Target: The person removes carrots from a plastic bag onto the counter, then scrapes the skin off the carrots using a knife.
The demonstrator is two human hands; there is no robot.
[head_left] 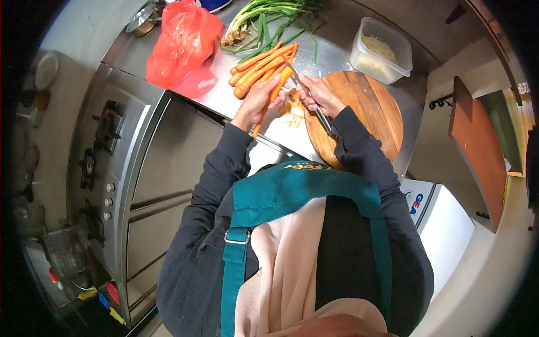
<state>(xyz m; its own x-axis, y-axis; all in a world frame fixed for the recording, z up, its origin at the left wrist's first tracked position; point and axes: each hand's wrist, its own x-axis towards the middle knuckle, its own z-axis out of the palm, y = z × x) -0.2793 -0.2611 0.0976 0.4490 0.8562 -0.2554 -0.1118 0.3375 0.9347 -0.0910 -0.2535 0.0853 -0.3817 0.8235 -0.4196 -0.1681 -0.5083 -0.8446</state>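
Note:
My left hand is closed around an orange carrot, whose thin end sticks out below the palm. In my right hand is a knife, its dark handle pointing back toward me and its blade against the upper part of the carrot. Orange peelings lie on the counter under and between both hands. Just beyond my left hand, several whole carrots are heaped together. A round wooden cutting board lies beneath and to the right of my right hand.
Spring onions lie behind the carrots, and a red plastic bag stands to their left. A clear container with pale shreds sits at the back right. The stove is on the left; a white box-like unit stands at right.

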